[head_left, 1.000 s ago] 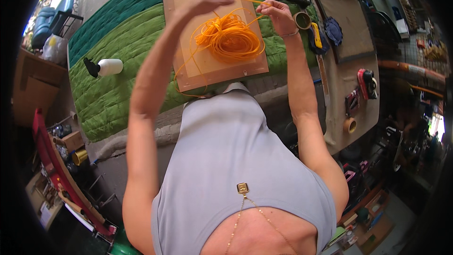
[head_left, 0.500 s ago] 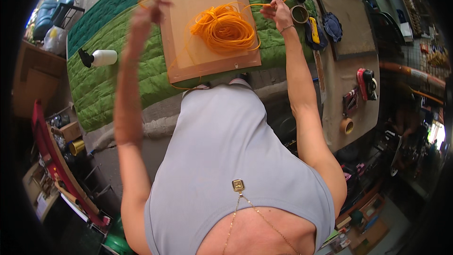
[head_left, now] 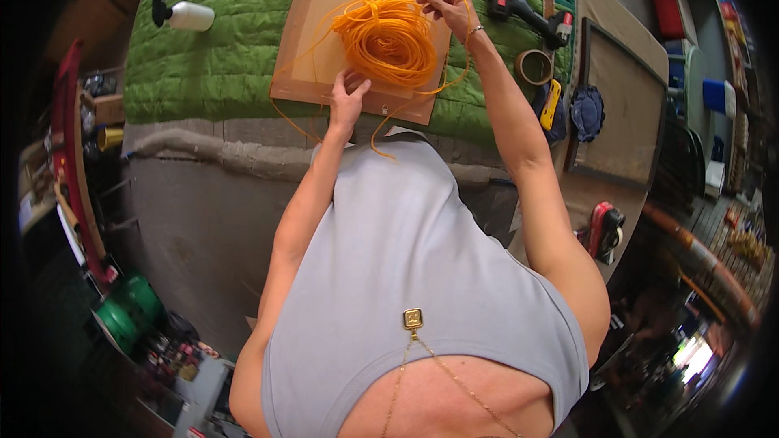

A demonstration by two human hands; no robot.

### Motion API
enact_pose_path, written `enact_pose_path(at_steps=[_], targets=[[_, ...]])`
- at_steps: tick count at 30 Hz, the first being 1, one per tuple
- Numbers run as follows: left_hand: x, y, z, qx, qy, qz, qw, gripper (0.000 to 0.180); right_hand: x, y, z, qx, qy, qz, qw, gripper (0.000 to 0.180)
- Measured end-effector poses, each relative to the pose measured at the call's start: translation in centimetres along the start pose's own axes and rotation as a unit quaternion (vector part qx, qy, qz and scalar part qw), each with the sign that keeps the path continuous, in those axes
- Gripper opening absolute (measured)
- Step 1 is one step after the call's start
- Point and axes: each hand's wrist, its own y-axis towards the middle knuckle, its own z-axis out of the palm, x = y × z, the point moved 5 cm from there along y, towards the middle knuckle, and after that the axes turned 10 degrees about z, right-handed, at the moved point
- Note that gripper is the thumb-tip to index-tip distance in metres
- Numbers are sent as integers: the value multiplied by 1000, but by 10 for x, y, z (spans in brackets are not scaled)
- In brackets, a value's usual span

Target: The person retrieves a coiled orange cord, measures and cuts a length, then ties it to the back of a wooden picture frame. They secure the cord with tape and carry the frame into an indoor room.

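A thick coil of orange cord [head_left: 389,40] lies on a tan framed panel [head_left: 324,0]. My left hand [head_left: 347,101] is at the coil's near left edge, thumb and fingers apart; I cannot tell whether it touches the strands. At the coil's far right side, my right hand [head_left: 449,12] pinches a strand of the cord. From there a loop bows out past my right wrist and returns beneath the coil. One loose end hangs over the panel's near edge, by my shirt. Another thin strand curves out to the left of the coil.
A green quilted blanket [head_left: 235,65] lies under the panel. A white spray bottle [head_left: 191,15] lies at left. To the right are a cordless drill [head_left: 511,4], a tape roll [head_left: 534,66], a yellow-handled tool [head_left: 552,104], a bundled blue cloth [head_left: 586,113] and a dark frame [head_left: 621,97].
My left hand has come down and right, from the far left to the coil's near edge. My right hand has moved left, nearer the coil. A cord end now hangs at the near edge.
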Motion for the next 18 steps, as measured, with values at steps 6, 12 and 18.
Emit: enact_pose_path(at_steps=[6,12,18], targets=[[12,-3,3,-24,-116,-75,990,45,0,-4,18,52,-154,-34,986,24],[33,-4,10,-9,-202,-139,969,37,-28,-19,-1,-60,-194,0,979,20],[16,-9,23,-5,-211,-127,969,32,-45,-41,-14,-46,-42,55,997,19]])
